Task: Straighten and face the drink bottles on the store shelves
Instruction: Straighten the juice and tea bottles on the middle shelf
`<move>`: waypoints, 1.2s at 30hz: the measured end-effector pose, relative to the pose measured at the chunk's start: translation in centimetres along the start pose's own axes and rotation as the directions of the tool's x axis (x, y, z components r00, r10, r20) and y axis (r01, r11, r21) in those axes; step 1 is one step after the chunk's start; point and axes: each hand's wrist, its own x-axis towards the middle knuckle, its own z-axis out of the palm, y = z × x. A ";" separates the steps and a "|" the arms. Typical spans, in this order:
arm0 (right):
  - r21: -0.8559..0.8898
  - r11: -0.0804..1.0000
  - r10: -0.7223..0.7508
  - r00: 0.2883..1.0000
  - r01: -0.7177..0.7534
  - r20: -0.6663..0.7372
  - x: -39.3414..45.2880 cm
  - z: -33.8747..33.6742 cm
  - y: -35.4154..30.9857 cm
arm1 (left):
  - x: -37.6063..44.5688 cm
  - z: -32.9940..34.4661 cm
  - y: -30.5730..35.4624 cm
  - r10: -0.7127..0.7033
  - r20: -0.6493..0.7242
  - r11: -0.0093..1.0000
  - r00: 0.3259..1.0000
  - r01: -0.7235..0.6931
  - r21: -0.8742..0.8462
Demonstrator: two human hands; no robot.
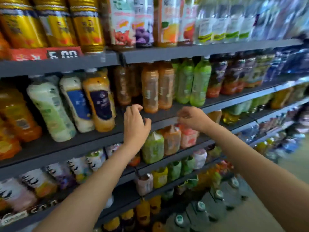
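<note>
Mostly the picture was blurry, so no label could be read. The left hand (136, 122) was up in front of the middle shelf (103, 138), just below an orange bottle (150, 88). Its fingers were curled loosely and apart, and they held nothing. The right hand (192, 118) was at the front edge of that shelf, just above a pink bottle (188, 138) on the shelf below. Its fingers were bent and close together at the edge, but it was too blurry to tell if they pinched anything.

More bottles stood on the middle shelf. Two green bottles (192, 84) were just right of the orange ones. On the left, a white bottle (51, 109) and a blue-label bottle (76, 104) leaned over, beside a bottle with a dark label (100, 101).

Gold cans (55, 22) on the top shelf were cut off at the top. A red price tag (45, 54) below them showed big white numbers. The far right side was only a smear of colors. Both arms hid some of the lower bottles.
</note>
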 end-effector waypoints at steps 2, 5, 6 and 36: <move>0.001 0.997 0.082 0.995 -0.082 -0.064 -1.3 -4.0 6.2 | -0.2 5.3 5.4 0.012 0.059 0.998 0.998 -0.008 -0.065; -0.015 0.985 0.169 0.979 -0.172 -0.113 -2.8 -10.1 14.3 | -0.8 13.1 13.6 0.056 0.150 0.988 0.987 -0.033 -0.149; -0.019 0.982 0.186 0.975 -0.189 -0.119 -3.2 -11.9 16.7 | -1.1 15.4 16.1 0.072 0.187 0.983 0.980 -0.039 -0.178; -0.026 0.870 0.475 0.850 -0.493 -0.228 14.0 -46.0 71.9 | 17.1 71.2 52.5 0.364 0.526 0.931 0.769 -0.289 -0.222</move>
